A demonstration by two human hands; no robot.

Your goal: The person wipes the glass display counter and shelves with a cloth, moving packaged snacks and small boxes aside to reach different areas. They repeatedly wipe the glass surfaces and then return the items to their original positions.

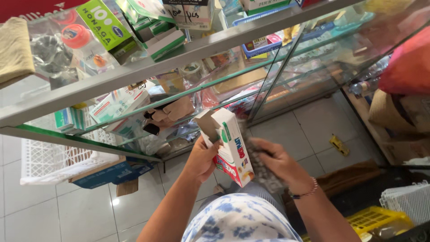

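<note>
While left hand (200,157) grips it | white-red carton (230,145), flap open | right hand (274,162) clutching grey cloth (262,166)

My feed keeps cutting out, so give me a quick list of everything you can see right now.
carton: 1, white with red and green print, top flap open, held in front of the glass case
grey cloth: 1, dark grey, bunched against the carton's side
glass case: 1, metal-framed, shelves packed with small boxes and packets, too many to count
basket: 1, white plastic, on the floor at left
blue box: 1, flat, under the basket's edge
yellow crate: 1, lower right
red bag: 1, right edge
bracelet: 1, beaded, right wrist
left hand: grips the carton
right hand: holds the cloth
</note>
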